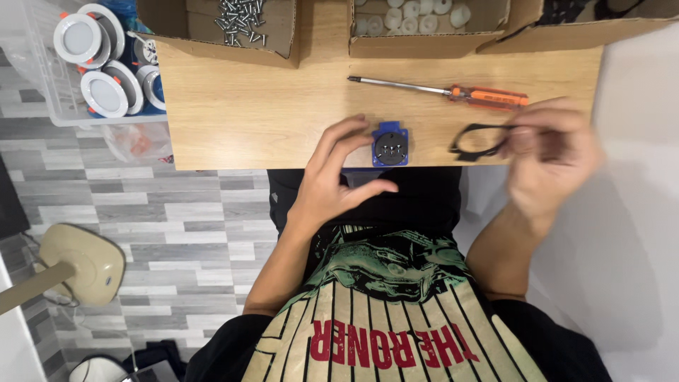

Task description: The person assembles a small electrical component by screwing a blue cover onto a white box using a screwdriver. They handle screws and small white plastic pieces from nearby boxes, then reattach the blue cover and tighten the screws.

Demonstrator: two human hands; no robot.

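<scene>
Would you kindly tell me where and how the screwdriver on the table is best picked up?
Grip the screwdriver by its orange handle, coming from above with the right hand, which is nearest. It lies flat, handle to the right and thin metal shaft pointing left, so the thick handle probably gives the fingers more hold. That hand holds a black ring now.

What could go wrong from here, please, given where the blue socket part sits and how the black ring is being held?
The blue socket part sits right at the near edge of the wooden table; the left hand beside it could nudge it off onto the lap or floor. The right hand holds the thin black ring only at one end, blurred, so it might slip or bend. The orange screwdriver lying loose nearby could roll if bumped.
</scene>
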